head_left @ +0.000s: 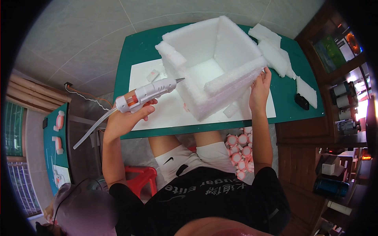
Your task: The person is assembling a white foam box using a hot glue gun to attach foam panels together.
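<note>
My left hand (130, 120) is wrapped round a white and orange hot glue gun (147, 93), a long translucent glue stick (91, 129) sticking out of its back end. The metal nozzle points right, close to the left wall of an open-topped white foam box (236, 80). At the box's right corner, my right hand (260, 88) grips the wall, thumb and fingers on the foam. The box stands turned at an angle on a white sheet (145, 72). A small pale block (152, 75) lies behind the glue gun, and another small clear piece (230, 110) rests before the box.
Foam offcuts (275, 55) and a black object (302, 101) lie on the right of the green table (283, 112). Pink and white round pieces (238, 153) are heaped below. A red stool (143, 177), another person (84, 208) and a second green table (53, 149) are at left; shelves (342, 102) stand right.
</note>
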Demonstrator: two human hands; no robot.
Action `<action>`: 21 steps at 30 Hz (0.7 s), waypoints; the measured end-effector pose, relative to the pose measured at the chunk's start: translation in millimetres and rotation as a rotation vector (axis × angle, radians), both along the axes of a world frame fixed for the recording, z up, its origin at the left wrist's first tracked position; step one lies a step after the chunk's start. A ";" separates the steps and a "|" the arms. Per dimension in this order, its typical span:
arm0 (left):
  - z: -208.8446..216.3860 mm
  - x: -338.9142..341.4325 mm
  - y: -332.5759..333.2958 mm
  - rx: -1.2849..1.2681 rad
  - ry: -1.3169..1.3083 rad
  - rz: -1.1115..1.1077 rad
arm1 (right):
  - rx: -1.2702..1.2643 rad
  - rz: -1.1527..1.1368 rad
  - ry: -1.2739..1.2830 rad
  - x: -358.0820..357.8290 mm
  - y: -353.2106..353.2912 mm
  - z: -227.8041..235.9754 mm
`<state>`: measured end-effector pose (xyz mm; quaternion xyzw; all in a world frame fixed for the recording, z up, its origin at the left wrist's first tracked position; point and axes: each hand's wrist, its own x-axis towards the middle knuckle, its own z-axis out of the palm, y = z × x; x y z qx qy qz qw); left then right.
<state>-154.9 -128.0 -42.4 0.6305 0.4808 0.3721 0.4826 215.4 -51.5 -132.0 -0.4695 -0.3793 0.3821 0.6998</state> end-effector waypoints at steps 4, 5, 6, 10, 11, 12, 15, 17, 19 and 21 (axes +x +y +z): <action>1.7 6.9 1.1 0.002 0.021 -0.013 | 0.041 -0.068 -0.002 5.6 -2.6 0.9; 2.3 8.9 1.5 0.010 0.028 -0.018 | 0.041 -0.068 -0.004 8.0 -4.2 1.8; 2.3 9.8 2.0 0.018 0.035 -0.023 | 0.059 -0.070 -0.011 10.8 -6.4 3.4; -3.9 5.5 3.3 0.062 0.083 -0.006 | 0.131 -0.119 -0.053 21.5 -16.9 12.1; -4.4 5.5 3.4 0.062 0.073 -0.020 | 0.131 -0.118 -0.057 24.4 -20.4 15.8; -4.7 5.5 3.3 0.063 0.064 -0.033 | 0.153 -0.145 -0.105 27.1 -24.4 20.6; -1.5 5.3 2.2 0.069 0.147 -0.042 | 0.235 -0.204 -0.147 25.1 -36.7 47.5; -0.4 4.7 2.4 0.075 0.148 -0.049 | 0.363 -0.187 -0.380 27.9 -45.8 67.3; -1.8 3.9 2.1 0.082 0.148 -0.057 | 0.391 -0.190 -0.429 21.4 -52.0 93.0; -6.3 2.8 1.3 0.050 0.055 -0.062 | 0.422 0.073 -0.449 3.0 -58.4 126.7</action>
